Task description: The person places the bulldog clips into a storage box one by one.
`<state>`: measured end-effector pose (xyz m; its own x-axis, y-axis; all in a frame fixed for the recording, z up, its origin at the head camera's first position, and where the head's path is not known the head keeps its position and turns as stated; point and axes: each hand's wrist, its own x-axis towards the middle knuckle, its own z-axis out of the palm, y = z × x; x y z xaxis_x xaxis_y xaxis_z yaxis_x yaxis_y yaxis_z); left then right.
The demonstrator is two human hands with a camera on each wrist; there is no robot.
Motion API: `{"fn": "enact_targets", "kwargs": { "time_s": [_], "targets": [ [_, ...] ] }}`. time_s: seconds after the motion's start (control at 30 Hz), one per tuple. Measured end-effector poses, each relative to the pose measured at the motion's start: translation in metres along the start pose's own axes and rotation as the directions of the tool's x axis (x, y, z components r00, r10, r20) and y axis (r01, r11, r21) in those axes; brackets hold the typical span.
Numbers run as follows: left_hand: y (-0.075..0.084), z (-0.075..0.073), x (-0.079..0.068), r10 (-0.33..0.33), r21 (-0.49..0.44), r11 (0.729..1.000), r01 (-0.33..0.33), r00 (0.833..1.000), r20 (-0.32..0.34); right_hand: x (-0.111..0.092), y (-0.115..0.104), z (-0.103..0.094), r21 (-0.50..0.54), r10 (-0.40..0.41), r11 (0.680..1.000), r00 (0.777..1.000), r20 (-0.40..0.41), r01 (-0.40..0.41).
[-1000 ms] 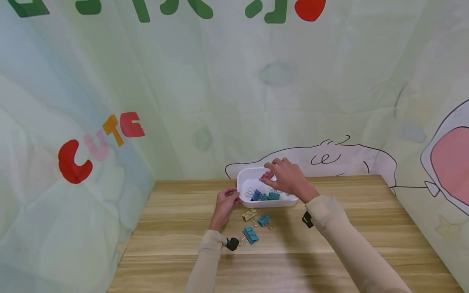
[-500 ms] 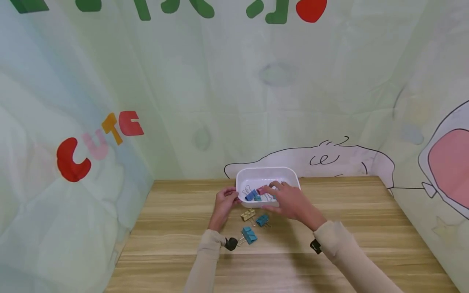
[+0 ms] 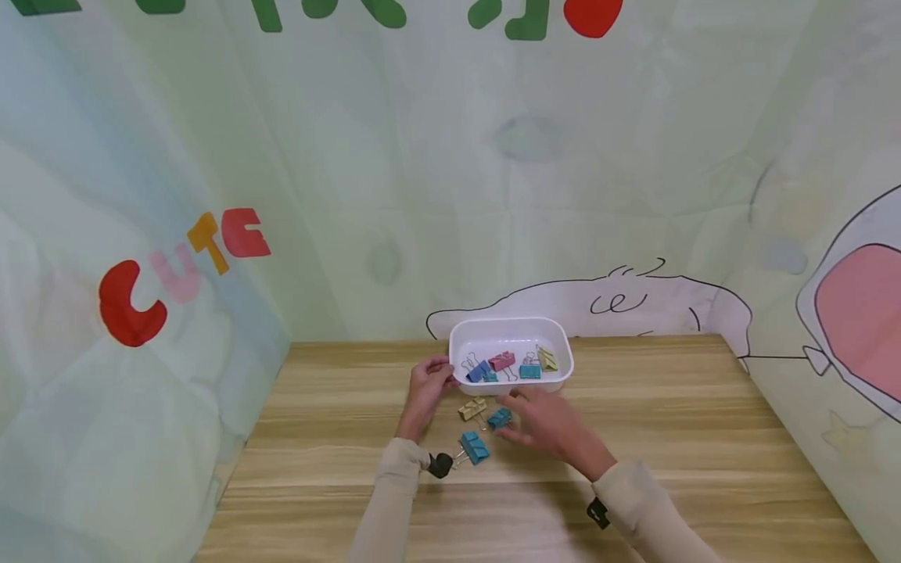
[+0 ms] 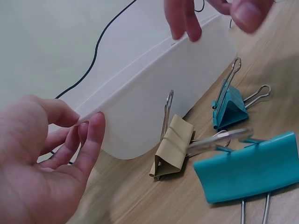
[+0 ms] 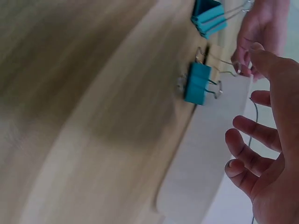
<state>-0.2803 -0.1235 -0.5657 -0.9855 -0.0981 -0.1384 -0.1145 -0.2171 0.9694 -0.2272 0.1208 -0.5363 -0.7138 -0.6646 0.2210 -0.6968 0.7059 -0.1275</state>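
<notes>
Fingers and thumb of my left hand (image 3: 425, 392) pinch the left end of a white plastic box (image 3: 496, 336). Inside lie a blue binder clip (image 3: 479, 371), a pink one (image 3: 502, 360), a teal one (image 3: 530, 371) and a yellow one (image 3: 547, 359). In front of the box, a gold binder clip (image 4: 173, 144), a small teal binder clip (image 4: 230, 109) and a larger teal binder clip (image 4: 250, 168) rest on the table. My right hand (image 3: 552, 426) hovers beside the small teal clip with fingers spread, holding nothing; the right wrist view shows them apart from it.
The wood-grain table (image 3: 338, 438) reaches back to a printed cloth backdrop (image 3: 394, 195). Similar cloth hangs along both sides. The box stands near the table's back edge.
My right hand let go of the pink binder clip in the box, then came back toward me, down to the small teal clip on the table. My left hand stayed at the box.
</notes>
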Motion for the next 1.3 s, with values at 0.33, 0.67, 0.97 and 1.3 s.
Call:
{"fn": "enact_targets", "kwargs": {
  "time_s": [0.33,0.67,0.97,1.3],
  "targets": [
    [0.001,0.000,0.000,-0.004,-0.001,1.000,0.004,1.000,-0.008,-0.001,-0.001,0.031,0.073,0.102,0.992,0.993,0.055,-0.106],
    [0.000,0.000,0.000,-0.001,-0.008,1.000,0.001,1.000,0.000,-0.001,-0.005,0.047,0.108,0.163,0.980,0.985,0.050,-0.168],
    [-0.001,0.000,0.001,-0.011,-0.007,1.000,0.010,1.000,-0.005,0.001,-0.007,0.053,0.072,0.184,0.980,0.983,0.010,-0.184],
    [0.003,-0.001,0.003,-0.028,-0.012,1.000,0.028,0.999,0.030,0.001,-0.008,0.050,0.067,0.179,0.982,0.984,-0.023,-0.177]
  ]
}}
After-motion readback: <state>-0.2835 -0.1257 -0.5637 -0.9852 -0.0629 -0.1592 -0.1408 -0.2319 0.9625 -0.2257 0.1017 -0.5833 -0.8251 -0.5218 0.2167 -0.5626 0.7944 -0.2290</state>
